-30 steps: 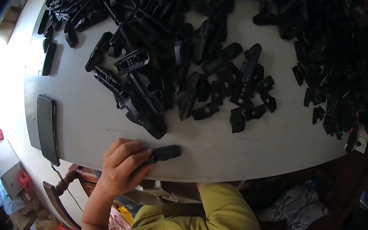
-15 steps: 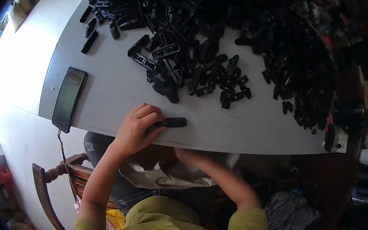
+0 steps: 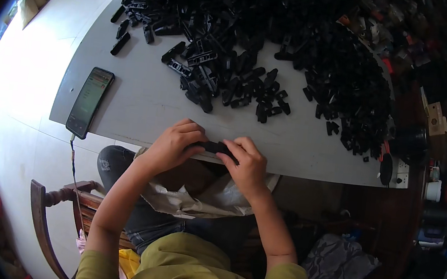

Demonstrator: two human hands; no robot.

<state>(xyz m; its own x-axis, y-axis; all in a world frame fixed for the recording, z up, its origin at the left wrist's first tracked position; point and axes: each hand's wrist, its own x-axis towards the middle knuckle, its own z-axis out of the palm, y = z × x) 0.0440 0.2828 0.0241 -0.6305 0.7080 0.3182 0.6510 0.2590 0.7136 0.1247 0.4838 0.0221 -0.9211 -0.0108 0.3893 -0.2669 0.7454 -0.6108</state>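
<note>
Has raised the bare right hand (image 3: pixel 248 164) to meet the bare left hand (image 3: pixel 176 143); pinches a slim black plastic piece (image 3: pixel 212 147) at frame centre with both. Leaves heaped black plastic parts (image 3: pixel 249 10) unheld across the top; cannot tell finished from unfinished.

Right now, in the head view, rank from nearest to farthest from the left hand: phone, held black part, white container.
From the left hand:
1. Black part: held between it and the right hand.
2. Phone: to its left, on the table.
3. White container: far right, beyond the table.
</note>
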